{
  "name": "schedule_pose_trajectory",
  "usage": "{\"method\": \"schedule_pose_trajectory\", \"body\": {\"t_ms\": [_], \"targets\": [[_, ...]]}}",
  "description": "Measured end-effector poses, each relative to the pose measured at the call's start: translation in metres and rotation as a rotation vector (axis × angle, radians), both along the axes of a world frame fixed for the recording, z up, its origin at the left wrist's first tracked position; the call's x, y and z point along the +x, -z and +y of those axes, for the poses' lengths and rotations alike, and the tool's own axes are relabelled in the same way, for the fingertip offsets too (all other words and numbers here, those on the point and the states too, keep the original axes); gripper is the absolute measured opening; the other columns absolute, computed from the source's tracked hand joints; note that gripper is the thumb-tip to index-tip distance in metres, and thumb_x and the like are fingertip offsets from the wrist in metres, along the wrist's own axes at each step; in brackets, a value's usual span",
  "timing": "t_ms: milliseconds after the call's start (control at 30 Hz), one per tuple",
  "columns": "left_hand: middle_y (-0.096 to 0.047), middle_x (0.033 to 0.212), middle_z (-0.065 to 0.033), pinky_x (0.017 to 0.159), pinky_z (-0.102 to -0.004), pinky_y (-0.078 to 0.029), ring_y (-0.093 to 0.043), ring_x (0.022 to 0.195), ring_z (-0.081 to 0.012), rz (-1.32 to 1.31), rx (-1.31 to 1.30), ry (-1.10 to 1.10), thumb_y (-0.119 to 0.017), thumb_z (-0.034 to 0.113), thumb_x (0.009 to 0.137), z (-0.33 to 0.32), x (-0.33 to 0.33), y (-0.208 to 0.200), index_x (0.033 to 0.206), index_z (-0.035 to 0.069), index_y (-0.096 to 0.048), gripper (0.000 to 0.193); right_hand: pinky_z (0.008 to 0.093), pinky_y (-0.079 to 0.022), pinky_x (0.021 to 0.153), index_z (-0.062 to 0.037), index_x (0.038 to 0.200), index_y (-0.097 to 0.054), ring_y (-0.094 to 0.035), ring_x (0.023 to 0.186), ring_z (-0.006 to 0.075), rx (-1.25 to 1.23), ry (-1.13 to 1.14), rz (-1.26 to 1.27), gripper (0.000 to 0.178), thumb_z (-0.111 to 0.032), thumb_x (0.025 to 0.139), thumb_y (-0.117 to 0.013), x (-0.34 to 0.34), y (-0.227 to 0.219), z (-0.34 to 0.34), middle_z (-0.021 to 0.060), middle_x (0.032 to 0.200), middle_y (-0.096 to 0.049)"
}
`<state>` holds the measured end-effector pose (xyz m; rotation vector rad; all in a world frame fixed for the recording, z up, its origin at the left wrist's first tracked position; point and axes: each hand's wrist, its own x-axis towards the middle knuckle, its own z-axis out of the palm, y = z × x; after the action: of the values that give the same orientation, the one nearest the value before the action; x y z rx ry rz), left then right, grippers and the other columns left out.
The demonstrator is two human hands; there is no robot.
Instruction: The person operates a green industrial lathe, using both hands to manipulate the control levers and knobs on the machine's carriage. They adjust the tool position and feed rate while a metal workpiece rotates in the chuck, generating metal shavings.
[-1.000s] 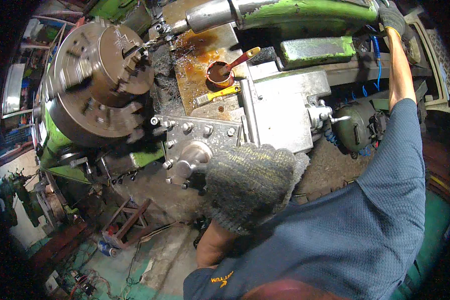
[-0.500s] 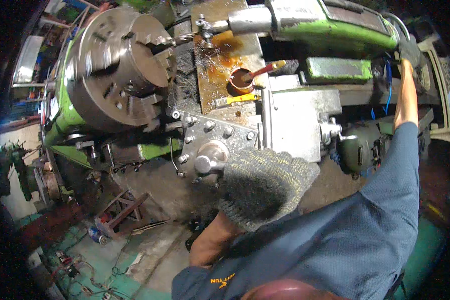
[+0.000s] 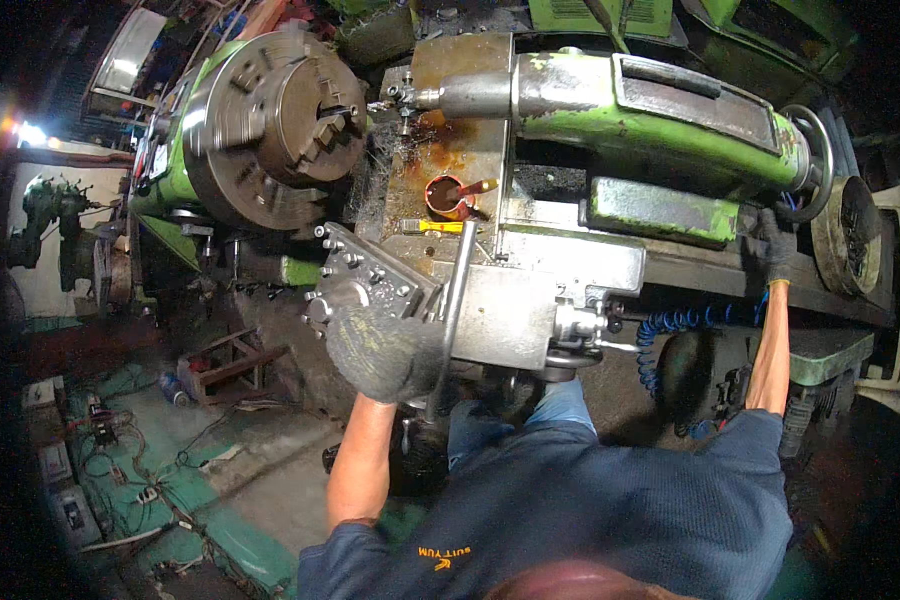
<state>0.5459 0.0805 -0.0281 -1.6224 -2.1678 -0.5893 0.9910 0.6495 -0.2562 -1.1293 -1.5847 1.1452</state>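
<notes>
My left hand [image 3: 385, 355], in a grey knitted glove, is curled over the near side of the lathe's tool post [image 3: 365, 275]; its fingertips are hidden. A long metal bar [image 3: 457, 300] stands out just right of it. Below the tailstock handwheel [image 3: 822, 165], my gloved right hand [image 3: 778, 248] is closed at the upper end of a blue coiled air hose [image 3: 682, 320]. Blue shows above and below that glove, though most of what it grips is covered. To the left, the large chuck [image 3: 275, 130] is blurred around its rim, facing a drill-like tool in the tailstock [image 3: 650, 100].
On the rusty, wet plate sit a red pot [image 3: 450, 197] with a brush in it and a yellow-handled brush [image 3: 438, 226]. A crank handle [image 3: 615, 346] sticks out from the slide. At lower left, a metal stand [image 3: 235, 368] and loose cables [image 3: 160, 490] lie on the floor.
My right hand has come down off the tailstock handwheel to the blue hose. My left hand stays at the tool post. The whole view has shifted, showing more of the tailstock.
</notes>
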Motion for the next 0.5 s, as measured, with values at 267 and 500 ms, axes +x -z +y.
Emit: {"method": "schedule_pose_trajectory", "body": {"t_ms": [267,500], "targets": [[-0.069,0.119,-0.0128,0.101,-0.0528,-0.045,-0.061,0.116,-0.0377,0.143,-0.044,-0.112,-0.077,0.028,0.082,-0.012,0.000,0.005,0.121,0.010,-0.069,0.043,0.0414,-0.051,0.100,-0.0078,0.129,-0.066,-0.066,0.114,0.0295,0.617,0.165,-0.880,0.045,-0.031,0.091,-0.071,0.020,0.036,0.044,0.0117,0.125,-0.071],[-0.073,0.104,-0.0153,0.089,-0.0503,-0.052,-0.067,0.098,-0.0379,0.158,-0.008,-0.280,-0.073,0.028,0.084,-0.007,0.008,0.008,0.102,0.011,-0.077,0.025,0.0512,-0.046,0.103,-0.0063,0.137,-0.061,-0.061,0.124,0.0411,0.576,0.663,-1.072,0.082,-0.058,0.076,-0.078,0.053,0.025,0.054,0.0223,0.139,-0.062]]}}
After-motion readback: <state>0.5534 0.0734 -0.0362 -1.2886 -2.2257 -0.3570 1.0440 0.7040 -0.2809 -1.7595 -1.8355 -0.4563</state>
